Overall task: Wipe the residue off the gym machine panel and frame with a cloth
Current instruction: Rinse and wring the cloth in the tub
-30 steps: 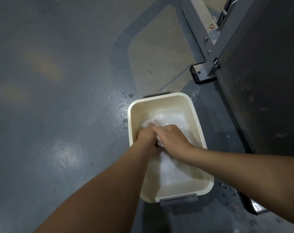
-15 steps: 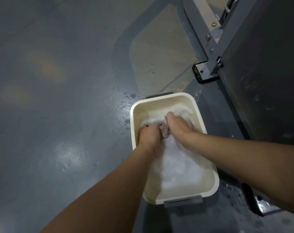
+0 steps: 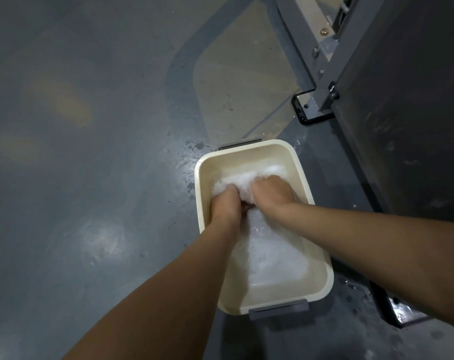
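Cloth (image 3: pixel 247 203) sits in the far half of the basin (image 3: pixel 198 190), wedged between the two fists. Only a small dark pinkish patch shows; the rest is under foam (image 3: pixel 272 255). It's bunched, so I can't read a long axis or which way it points.

Left hand (image 3: pixel 226 203) and right hand (image 3: pixel 272 190) are both fisted, knuckles up, fingers curled down into the suds. They look clamped on the cloth from either side, though the fingertips are submerged. The hands almost touch, with the cloth in the gap.

Basin is a cream rectangle on the floor (image 3: pixel 90 178). Its long axis runs from near the person outward, with the far end skewed slightly left. Grey handles sit on the short ends: far handle (image 3: pixel 240 142) and near handle (image 3: pixel 278 309).

Machine panel (image 3: pixel 408 113) is a dark sheet just right of the basin, smudged with pale marks. Grey frame (image 3: pixel 297 42) runs beyond it at the upper right, with bolts visible. A black foot plate (image 3: pixel 305 110) is just past the basin's far right corner, and a second foot plate (image 3: pixel 402 313) is by the near right corner under the right forearm. Both forearms cross the basin's near half and hide part of the rim.

Water splashes (image 3: pixel 192 149) lie on the floor by the far left corner, and there's more wet around the near plate. A tan floor patch (image 3: pixel 241 74) lies beyond the basin.

Count: 1 cloth, 1 basin, 2 handles, 2 hands, 1 panel, 2 foot plates.
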Motion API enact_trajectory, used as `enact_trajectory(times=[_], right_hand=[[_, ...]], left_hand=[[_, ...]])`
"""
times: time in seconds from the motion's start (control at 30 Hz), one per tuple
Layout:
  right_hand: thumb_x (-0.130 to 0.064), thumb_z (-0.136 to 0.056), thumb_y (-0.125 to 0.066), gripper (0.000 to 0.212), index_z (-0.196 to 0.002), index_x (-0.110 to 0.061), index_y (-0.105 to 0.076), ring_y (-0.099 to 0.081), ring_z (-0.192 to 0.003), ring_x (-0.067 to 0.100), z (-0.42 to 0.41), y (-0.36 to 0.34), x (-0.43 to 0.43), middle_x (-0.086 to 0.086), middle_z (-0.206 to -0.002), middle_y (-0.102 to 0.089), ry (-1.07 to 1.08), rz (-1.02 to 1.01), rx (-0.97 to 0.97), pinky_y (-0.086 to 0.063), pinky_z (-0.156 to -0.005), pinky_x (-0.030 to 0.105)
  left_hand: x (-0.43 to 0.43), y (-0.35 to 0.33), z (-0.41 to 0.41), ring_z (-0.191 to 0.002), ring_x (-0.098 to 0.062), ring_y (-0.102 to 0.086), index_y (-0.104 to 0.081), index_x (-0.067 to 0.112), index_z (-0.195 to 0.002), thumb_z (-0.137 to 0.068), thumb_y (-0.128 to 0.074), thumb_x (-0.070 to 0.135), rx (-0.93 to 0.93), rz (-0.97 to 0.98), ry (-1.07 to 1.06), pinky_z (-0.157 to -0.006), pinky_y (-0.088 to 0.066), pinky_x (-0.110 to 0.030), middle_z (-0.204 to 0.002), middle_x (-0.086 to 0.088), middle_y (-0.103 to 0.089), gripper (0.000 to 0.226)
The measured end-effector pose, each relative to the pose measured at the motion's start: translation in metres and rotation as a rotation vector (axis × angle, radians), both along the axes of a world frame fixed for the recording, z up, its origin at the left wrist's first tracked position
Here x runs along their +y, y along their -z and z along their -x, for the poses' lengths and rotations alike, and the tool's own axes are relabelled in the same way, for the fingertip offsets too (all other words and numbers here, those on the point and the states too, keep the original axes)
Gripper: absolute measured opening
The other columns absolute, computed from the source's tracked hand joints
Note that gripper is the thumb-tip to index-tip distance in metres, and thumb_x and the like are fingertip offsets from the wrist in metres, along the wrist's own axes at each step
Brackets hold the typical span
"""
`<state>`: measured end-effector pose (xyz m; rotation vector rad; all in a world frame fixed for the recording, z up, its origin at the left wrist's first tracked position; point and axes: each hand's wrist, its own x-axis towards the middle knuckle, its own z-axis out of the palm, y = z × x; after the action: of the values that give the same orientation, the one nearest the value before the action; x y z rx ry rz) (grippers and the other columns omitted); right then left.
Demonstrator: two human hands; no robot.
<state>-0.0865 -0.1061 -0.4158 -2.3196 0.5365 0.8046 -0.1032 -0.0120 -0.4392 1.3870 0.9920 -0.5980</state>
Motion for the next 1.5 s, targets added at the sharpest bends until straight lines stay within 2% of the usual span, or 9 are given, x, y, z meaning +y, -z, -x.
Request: enact_trajectory(times=[0.1,0.23,0.6,0.83,0.93,1.07,1.17,1.3,1.5], right_hand=[[-0.022,-0.098,-0.046,0.022,-0.09,-0.012,-0.063,-0.062,-0.1,0.035,0.006,0.004,0.001,0.012,-0.091,-0.064,0.121,-0.053,-0.045,-0.038,-0.072,0.032],[-0.018,-0.099,-0.048,0.03,-0.126,-0.016,-0.06,-0.06,-0.115,0.034,0.007,0.004,0.0,0.012,-0.121,-0.066,0.174,-0.061,-0.208,-0.044,-0.086,0.031],[-0.031,-0.107,-0.038,0.028,-0.086,-0.017,-0.052,-0.061,-0.095,0.037,0.007,0.007,-0.001,0.015,-0.097,-0.065,0.205,-0.108,-0.367,-0.043,-0.078,0.036],[-0.042,-0.093,-0.044,0.033,-0.121,-0.027,-0.035,-0.055,-0.103,0.034,0.012,0.004,0.0,0.01,-0.112,-0.06,0.185,-0.125,-0.084,-0.042,-0.086,0.04],[-0.05,-0.092,-0.049,0.07,-0.151,-0.033,-0.016,-0.053,-0.126,0.036,0.021,0.013,0.001,0.013,-0.14,-0.056,0.091,-0.16,0.075,-0.042,-0.108,0.045],[-0.036,-0.103,-0.05,0.073,-0.163,-0.022,-0.009,-0.051,-0.134,0.038,0.02,0.014,-0.003,0.017,-0.145,-0.053,0.058,-0.078,0.149,-0.042,-0.112,0.043],[-0.03,-0.102,-0.045,0.044,-0.145,-0.023,-0.045,-0.059,-0.114,0.033,0.013,0.007,0.0,0.013,-0.123,-0.065,0.183,-0.1,-0.004,-0.044,-0.093,0.033],[-0.036,-0.105,-0.034,0.032,-0.124,-0.014,-0.047,-0.056,-0.093,0.029,0.014,0.003,0.002,0.015,-0.11,-0.065,0.259,-0.241,0.07,-0.043,-0.079,0.034],[-0.037,-0.103,-0.036,0.044,-0.074,-0.01,-0.056,-0.061,-0.06,0.027,0.031,0.001,0.007,0.008,-0.064,-0.067,0.155,-0.301,0.066,-0.04,-0.052,0.026]], left_hand=[[0.001,-0.001,0.0,-0.06,-0.027,-0.057,-0.062,0.011,-0.063,-0.055,-0.062,0.02,-0.125,0.011,-0.005,-0.062,-0.049,-0.037,-0.061,-0.014,-0.056,0.012],[0.002,-0.016,0.001,-0.053,-0.016,-0.043,-0.06,0.012,-0.076,-0.087,-0.056,0.008,-0.305,-0.11,0.043,-0.05,-0.036,-0.021,-0.061,-0.006,-0.05,0.012],[0.002,-0.01,0.0,-0.059,-0.015,-0.045,-0.053,0.013,-0.072,-0.099,-0.05,0.01,-0.452,-0.221,0.066,-0.057,-0.041,-0.024,-0.064,-0.004,-0.052,0.028],[0.002,-0.001,-0.001,-0.119,-0.035,-0.057,-0.054,-0.001,-0.133,-0.11,-0.035,0.013,-0.302,-0.259,0.076,-0.069,-0.036,-0.012,-0.131,-0.021,-0.06,0.034],[0.001,-0.006,0.004,-0.129,-0.032,-0.053,-0.045,0.003,-0.145,-0.108,-0.038,0.012,-0.286,-0.521,0.553,-0.1,-0.042,-0.023,-0.143,-0.016,-0.056,0.038],[0.001,0.004,0.006,-0.123,-0.031,-0.058,-0.035,0.016,-0.155,-0.1,-0.047,0.001,-0.189,-0.228,0.214,-0.06,-0.034,-0.002,-0.139,-0.012,-0.058,0.058],[0.0,0.006,0.007,-0.108,-0.037,-0.066,-0.065,0.004,-0.122,-0.103,-0.046,0.02,-0.124,-0.27,0.253,-0.078,-0.051,-0.028,-0.117,-0.019,-0.069,0.032],[0.001,0.0,0.006,-0.067,-0.026,-0.062,-0.066,0.011,-0.092,-0.103,-0.036,0.037,0.069,-0.08,0.225,-0.058,-0.049,-0.027,-0.077,-0.01,-0.065,0.041],[0.009,0.005,0.004,-0.101,-0.029,-0.064,-0.068,-0.002,-0.097,-0.097,-0.065,0.008,0.15,-0.091,0.521,-0.09,-0.049,-0.023,-0.099,-0.016,-0.069,0.01]])
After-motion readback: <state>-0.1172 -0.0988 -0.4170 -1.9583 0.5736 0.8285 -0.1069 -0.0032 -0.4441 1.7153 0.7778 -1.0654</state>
